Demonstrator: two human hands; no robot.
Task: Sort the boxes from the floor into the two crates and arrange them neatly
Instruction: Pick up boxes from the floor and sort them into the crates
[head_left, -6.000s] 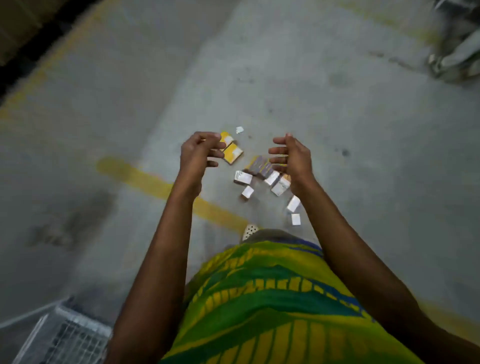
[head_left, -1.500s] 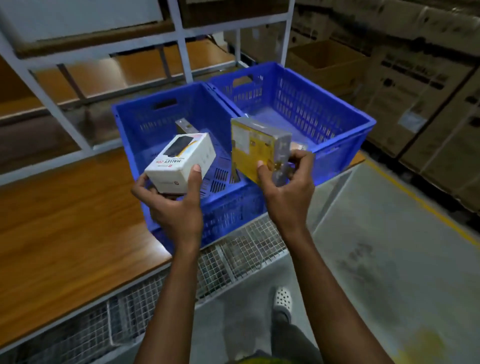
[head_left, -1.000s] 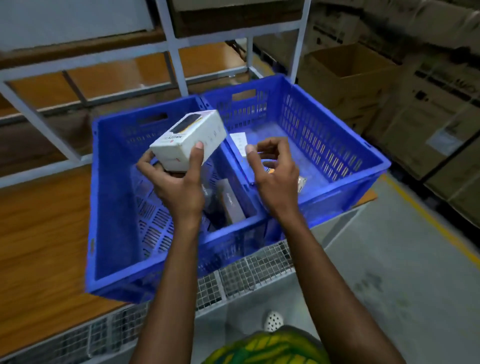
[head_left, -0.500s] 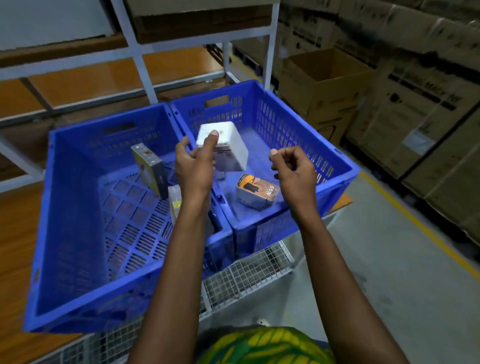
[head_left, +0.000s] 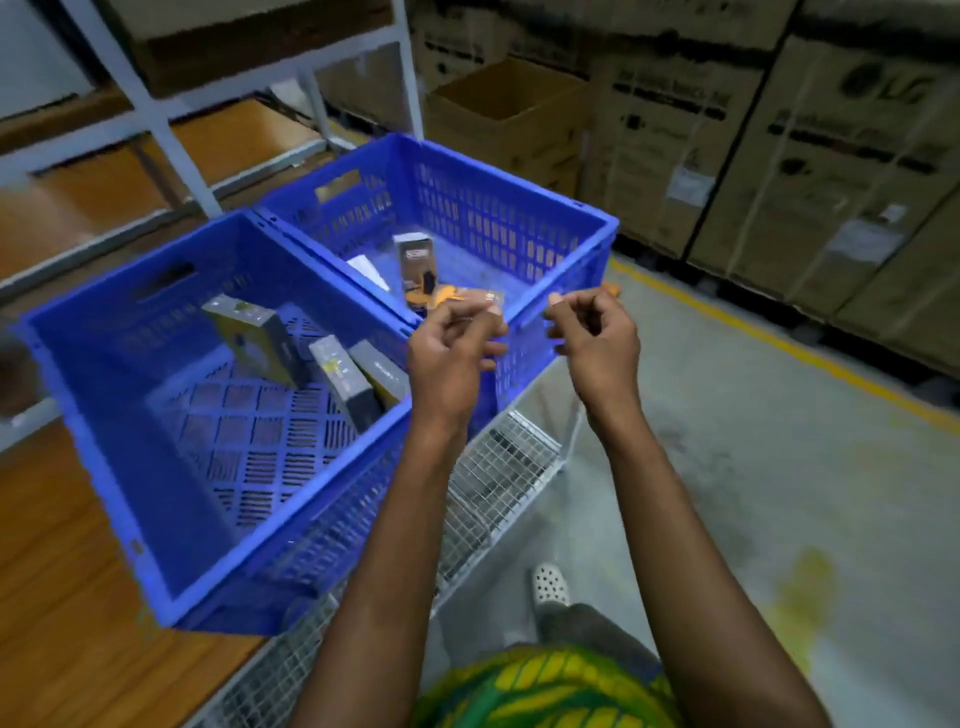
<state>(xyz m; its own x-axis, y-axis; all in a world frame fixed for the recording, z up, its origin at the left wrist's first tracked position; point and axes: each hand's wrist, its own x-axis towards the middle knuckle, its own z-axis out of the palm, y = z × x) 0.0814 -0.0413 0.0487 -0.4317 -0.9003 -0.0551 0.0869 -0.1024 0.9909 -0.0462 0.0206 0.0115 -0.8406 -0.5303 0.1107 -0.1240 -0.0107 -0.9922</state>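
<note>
Two blue crates stand side by side on a wooden shelf. The left crate (head_left: 104, 415) holds three yellow-and-grey boxes (head_left: 337, 374) leaning near its right wall. In the right crate (head_left: 561, 244) lie a white box (head_left: 368, 271), an upright dark box (head_left: 415, 260) and an orange box (head_left: 454, 296). My left hand (head_left: 452, 353) hovers at the right crate's near edge, just in front of the orange box, fingers loosely curled, holding nothing. My right hand (head_left: 597, 338) hangs beside the crate's near right corner, loosely curled and empty.
A wire-mesh panel (head_left: 493, 473) runs under the shelf edge. White shelf posts (head_left: 171, 140) rise behind the crates. Large cardboard cartons (head_left: 779, 156) line the right wall, with an open carton (head_left: 509, 104) behind the right crate. Concrete floor with a yellow line (head_left: 779, 338) lies to the right.
My left hand has let go of the white box, which now lies in the right crate, and has drawn back to the crate's near edge. The right hand stays empty.
</note>
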